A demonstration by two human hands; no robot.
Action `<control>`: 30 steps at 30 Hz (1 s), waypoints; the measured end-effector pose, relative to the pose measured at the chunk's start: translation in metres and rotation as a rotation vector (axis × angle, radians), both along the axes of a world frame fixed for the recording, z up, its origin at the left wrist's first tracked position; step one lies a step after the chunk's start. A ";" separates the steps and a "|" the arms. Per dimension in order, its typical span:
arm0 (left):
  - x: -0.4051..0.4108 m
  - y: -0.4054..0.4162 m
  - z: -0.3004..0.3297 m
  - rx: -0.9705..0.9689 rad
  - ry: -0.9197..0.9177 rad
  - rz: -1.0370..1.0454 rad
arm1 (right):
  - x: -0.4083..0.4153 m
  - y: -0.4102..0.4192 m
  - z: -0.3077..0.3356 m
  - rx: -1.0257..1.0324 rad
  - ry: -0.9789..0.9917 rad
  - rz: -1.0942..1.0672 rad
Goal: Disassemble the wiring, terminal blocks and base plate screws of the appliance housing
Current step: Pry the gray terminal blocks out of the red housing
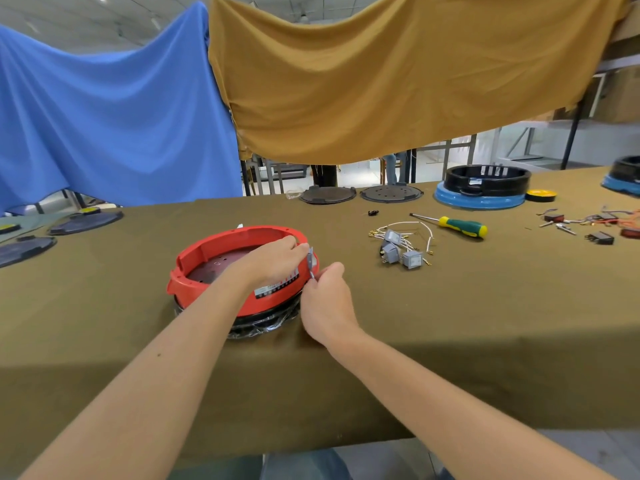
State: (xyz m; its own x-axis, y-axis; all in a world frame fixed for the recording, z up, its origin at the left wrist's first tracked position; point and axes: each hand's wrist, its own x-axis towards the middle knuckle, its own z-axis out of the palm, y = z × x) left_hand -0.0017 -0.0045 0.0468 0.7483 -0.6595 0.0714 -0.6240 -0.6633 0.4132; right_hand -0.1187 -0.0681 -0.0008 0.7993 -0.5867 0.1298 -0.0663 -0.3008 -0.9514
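The right hand [325,299], fingers curled, pinches the lower end of a small grey terminal block [310,260] at the outer wall of a round red plastic appliance housing [221,247]. The left hand [277,259] reaches across the housing's open top, fingertips pinching the upper part of the same grey block at the rim. The housing sits upside down on a black ring wrapped in clear film, on the olive-cloth tabletop [450,323], near the middle of its front edge; a white label with red bars shows on its wall beneath the left wrist.

Toward the right side of the tabletop lies a cluster of grey switch blocks with white wires [401,245], and just beyond them a screwdriver with a green-and-yellow handle [462,226]. Along the far edge rest two dark round base plates [360,195], a black housing on a blue base [485,188] and a yellow-and-black roll of tape [541,195]. Loose red and black switches with orange wires [595,225] lie near the right edge. More dark plates [85,221] sit at the left edge. Blue cloth [104,116] and mustard cloth [381,81] hang behind.
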 end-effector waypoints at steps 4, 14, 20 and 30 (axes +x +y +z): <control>-0.002 0.001 0.001 0.009 0.034 0.004 | 0.010 0.017 0.008 0.270 -0.014 -0.065; 0.004 -0.001 -0.002 -0.016 0.072 -0.016 | 0.010 0.013 0.007 -0.141 0.024 -0.025; 0.004 0.000 0.000 0.011 0.081 -0.024 | 0.009 -0.004 0.009 -0.289 0.079 0.029; -0.004 0.000 0.003 0.003 0.112 -0.023 | -0.002 -0.016 0.011 -0.304 0.089 0.052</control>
State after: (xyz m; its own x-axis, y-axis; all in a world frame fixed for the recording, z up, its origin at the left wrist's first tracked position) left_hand -0.0061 -0.0045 0.0497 0.7363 -0.6765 -0.0139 -0.5887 -0.6506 0.4798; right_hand -0.1202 -0.0844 0.0098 0.8434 -0.4898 0.2207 -0.1224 -0.5752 -0.8088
